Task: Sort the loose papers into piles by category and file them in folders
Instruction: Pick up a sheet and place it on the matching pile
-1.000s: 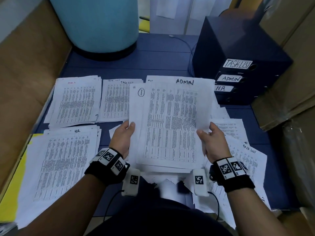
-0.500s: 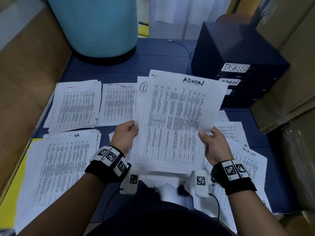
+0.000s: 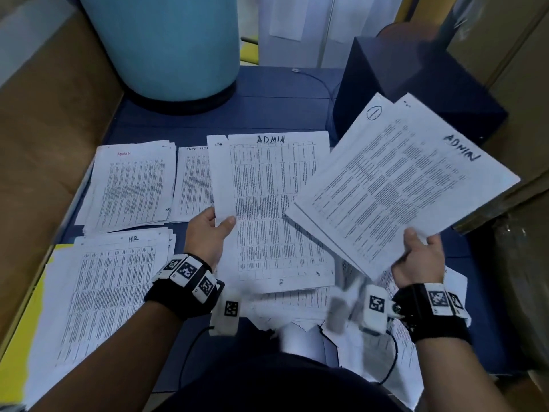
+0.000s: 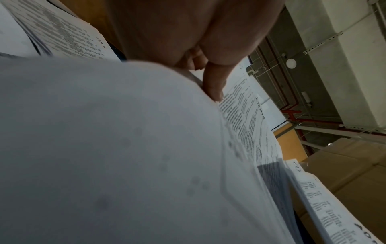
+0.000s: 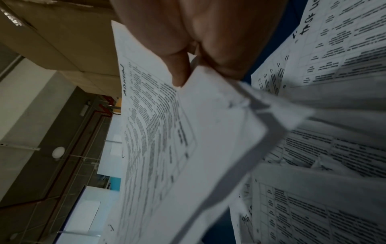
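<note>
Two batches of papers marked ADMIN are in the person's hands, seen from above. The right hand (image 3: 420,257), lower right of the frame, pinches the bottom corner of a small sheaf (image 3: 407,176) between thumb and fingers, lifted and tilted toward the dark folder box (image 3: 416,84) at upper right. The left hand (image 3: 206,233), centre of the frame, grips the left edge of another ADMIN page (image 3: 273,209), thumb on top, over the blue surface (image 3: 267,114).

Sorted piles lie at left: an ADMIN pile (image 3: 133,185), a task-list pile (image 3: 193,182) and an HR pile (image 3: 113,292). Unsorted sheets lie lower right.

The risk, as I judge it: the sheaf held by one corner may fan apart or slip, scattering pages onto the loose sheets below. The left hand's page overlaps the task-list pile, so it could be dropped into the wrong category.
</note>
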The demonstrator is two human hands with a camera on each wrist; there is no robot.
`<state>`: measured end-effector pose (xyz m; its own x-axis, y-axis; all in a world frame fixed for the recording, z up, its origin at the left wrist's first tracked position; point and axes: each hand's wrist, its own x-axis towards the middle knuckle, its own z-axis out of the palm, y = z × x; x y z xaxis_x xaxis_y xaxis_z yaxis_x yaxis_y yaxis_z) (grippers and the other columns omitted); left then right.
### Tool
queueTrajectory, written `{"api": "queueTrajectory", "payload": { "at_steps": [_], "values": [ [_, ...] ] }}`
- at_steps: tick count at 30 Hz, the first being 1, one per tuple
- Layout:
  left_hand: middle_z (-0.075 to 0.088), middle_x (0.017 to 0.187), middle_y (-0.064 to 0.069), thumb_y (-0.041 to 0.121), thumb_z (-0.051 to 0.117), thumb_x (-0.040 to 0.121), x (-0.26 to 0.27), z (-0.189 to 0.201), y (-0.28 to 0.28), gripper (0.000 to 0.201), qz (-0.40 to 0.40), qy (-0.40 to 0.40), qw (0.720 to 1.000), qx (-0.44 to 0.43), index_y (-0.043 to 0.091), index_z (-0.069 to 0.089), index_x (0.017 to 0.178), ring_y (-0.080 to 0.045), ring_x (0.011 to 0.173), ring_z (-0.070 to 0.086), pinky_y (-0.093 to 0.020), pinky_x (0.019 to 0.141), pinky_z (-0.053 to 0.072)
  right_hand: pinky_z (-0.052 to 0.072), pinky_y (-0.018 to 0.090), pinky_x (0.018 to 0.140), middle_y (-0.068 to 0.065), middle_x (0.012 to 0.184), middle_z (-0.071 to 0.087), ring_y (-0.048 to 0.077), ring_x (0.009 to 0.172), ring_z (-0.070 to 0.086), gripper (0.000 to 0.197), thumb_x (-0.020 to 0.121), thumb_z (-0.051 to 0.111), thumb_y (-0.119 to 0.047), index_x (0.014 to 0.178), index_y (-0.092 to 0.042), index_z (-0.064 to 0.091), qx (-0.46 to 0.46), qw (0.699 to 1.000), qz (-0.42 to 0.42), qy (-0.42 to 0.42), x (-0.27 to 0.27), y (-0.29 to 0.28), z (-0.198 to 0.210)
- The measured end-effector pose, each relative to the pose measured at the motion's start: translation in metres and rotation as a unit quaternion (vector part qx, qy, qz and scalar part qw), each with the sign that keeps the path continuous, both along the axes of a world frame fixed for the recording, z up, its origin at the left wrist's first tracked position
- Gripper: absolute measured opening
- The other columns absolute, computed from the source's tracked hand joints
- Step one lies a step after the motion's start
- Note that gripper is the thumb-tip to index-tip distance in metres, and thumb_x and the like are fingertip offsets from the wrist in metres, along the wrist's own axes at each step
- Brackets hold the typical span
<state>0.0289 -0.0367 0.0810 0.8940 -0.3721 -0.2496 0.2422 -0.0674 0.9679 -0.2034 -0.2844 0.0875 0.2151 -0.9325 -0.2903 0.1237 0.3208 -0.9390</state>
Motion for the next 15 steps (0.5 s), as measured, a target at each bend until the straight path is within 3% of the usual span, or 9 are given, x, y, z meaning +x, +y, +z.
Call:
{"api": "queueTrajectory", "payload": {
  "at_steps": [4,9,12,13,15],
  "values": [
    [0.071,0.098,-0.002,-0.003,0.061,0.088,-0.004,0.004,-0.003,0.023,-0.008,0.011,1.000,-0.003,0.016,0.067,0.100,-0.024,0.094,0.067,-0.043,0.094,0.050,0.057,0.028,0.054,0.000,0.068,0.065,0.013,0.061,0.067,0.023,0.099,0.048,-0.001,0.084,-0.018,0.052,0.012,0.997,0.051,-0.054,0.004,0.002,0.005],
    [0.073,0.100,-0.006,-0.002,0.061,0.088,-0.009,0.007,-0.010,0.021,-0.038,0.000,0.999,0.003,0.015,0.068,0.099,-0.025,0.096,0.068,-0.043,0.093,0.051,0.057,0.024,0.068,-0.004,0.091,0.076,0.012,0.086,0.072,0.028,0.099,0.043,0.004,0.105,-0.017,0.061,-0.010,0.982,0.188,-0.016,0.026,0.025,0.003],
    [0.075,0.092,-0.003,-0.001,0.062,0.087,-0.010,0.008,-0.011,0.022,-0.060,-0.011,0.998,0.021,0.019,0.070,0.093,-0.025,0.086,0.070,-0.036,0.074,0.056,0.054,0.018,0.070,-0.005,0.095,0.075,0.009,0.090,0.071,0.029,0.098,0.044,0.004,0.108,-0.018,0.061,-0.016,0.971,0.237,0.020,0.038,0.038,0.002],
    [0.075,0.089,-0.002,-0.001,0.061,0.088,-0.010,0.008,-0.011,0.024,-0.061,-0.014,0.997,0.033,0.021,0.070,0.092,-0.025,0.083,0.071,-0.034,0.068,0.057,0.055,0.019,0.072,-0.004,0.095,0.075,0.010,0.091,0.071,0.029,0.098,0.045,0.005,0.108,-0.017,0.060,-0.016,0.969,0.244,0.026,0.041,0.041,0.002],
    [0.075,0.091,-0.004,0.000,0.060,0.089,-0.010,0.010,-0.009,0.025,-0.066,-0.019,0.996,0.050,0.022,0.070,0.093,-0.026,0.084,0.071,-0.039,0.071,0.058,0.056,0.029,0.080,0.000,0.099,0.075,0.017,0.096,0.070,0.028,0.096,0.048,0.006,0.109,-0.016,0.060,-0.018,0.966,0.257,0.039,0.045,0.043,0.001]
  ]
}}
